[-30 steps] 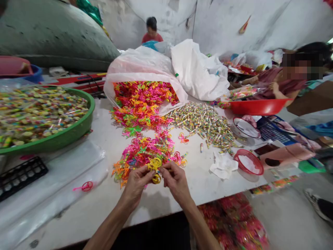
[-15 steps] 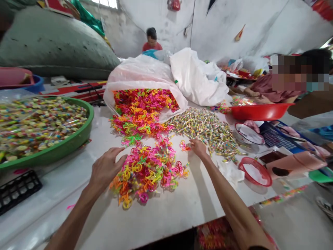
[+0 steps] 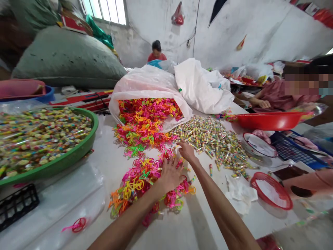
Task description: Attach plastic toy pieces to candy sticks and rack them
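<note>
My left hand (image 3: 171,175) lies with its fingers spread on the near heap of small bright plastic pieces (image 3: 135,184), which have rings and thin arms in pink, yellow, orange and green. Just beyond it, my right hand (image 3: 186,152) is curled at the gap between this heap and the farther ones; whatever its fingertips hold is hidden. A white sack (image 3: 153,81) lies on its side behind, more of the plastic pieces (image 3: 145,121) spilling from its mouth. To the right of my right hand spreads a heap of small clear tubes with coloured filling (image 3: 215,142).
A green tub (image 3: 88,139) of similar tubes stands left, near a black plastic crate (image 3: 19,206). On the right are a red basin (image 3: 270,121), a red basket (image 3: 288,205), a blue basket (image 3: 299,151) and a white cloth (image 3: 240,194). Two people sit beyond the table.
My left hand has moved right, from the heap's left side onto its right part. My right hand has shifted left toward it. A single tube now lies apart near the tube heap. The view has tilted up slightly.
</note>
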`<state>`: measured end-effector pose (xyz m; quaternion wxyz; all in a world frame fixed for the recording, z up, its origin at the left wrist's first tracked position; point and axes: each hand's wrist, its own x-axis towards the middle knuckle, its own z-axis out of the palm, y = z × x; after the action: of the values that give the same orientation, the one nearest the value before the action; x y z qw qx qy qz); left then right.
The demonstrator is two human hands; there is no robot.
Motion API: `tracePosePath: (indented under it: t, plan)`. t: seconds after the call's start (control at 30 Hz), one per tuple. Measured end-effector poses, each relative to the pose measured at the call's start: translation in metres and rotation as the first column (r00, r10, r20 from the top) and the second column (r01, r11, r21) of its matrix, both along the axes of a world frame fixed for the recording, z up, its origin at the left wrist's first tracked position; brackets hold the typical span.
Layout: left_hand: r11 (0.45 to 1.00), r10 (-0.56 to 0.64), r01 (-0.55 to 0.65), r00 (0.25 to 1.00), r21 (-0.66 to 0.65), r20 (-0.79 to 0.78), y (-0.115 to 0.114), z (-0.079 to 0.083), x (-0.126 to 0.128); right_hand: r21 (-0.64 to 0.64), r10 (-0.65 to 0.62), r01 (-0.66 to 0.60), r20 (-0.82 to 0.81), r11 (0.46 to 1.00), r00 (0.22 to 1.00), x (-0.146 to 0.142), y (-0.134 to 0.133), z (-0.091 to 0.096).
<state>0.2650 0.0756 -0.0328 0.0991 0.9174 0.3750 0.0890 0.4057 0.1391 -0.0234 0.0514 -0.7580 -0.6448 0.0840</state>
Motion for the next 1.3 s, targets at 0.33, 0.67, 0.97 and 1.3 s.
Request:
tracePosePath:
  t: [0.33,0.67,0.97,1.3]
  plan:
    - [0.973,-0.23,0.23,0.966,0.014,0.118,-0.023,-0.004,-0.072,-0.004,-0.077,0.077,-0.059,0.997,0.995,0.011,-0.034,-0.018]
    - [0.958,-0.276,0.281,0.958,-0.052,0.074,-0.026,0.005,-0.073,0.084,0.013,0.018,-0.351,0.996,0.936,-0.055,-0.018,-0.017]
    - [0.993,0.089,-0.042,0.883,-0.112,0.461,-0.029,0.021,-0.069,0.107,-0.045,0.226,-0.815,0.968,0.578,-0.002,-0.068,0.013]
    - [0.864,0.325,0.012,0.75,-0.503,0.576,-0.025,0.025,-0.047,0.041,-0.074,0.249,-0.898,0.968,0.434,-0.011,-0.125,0.011]
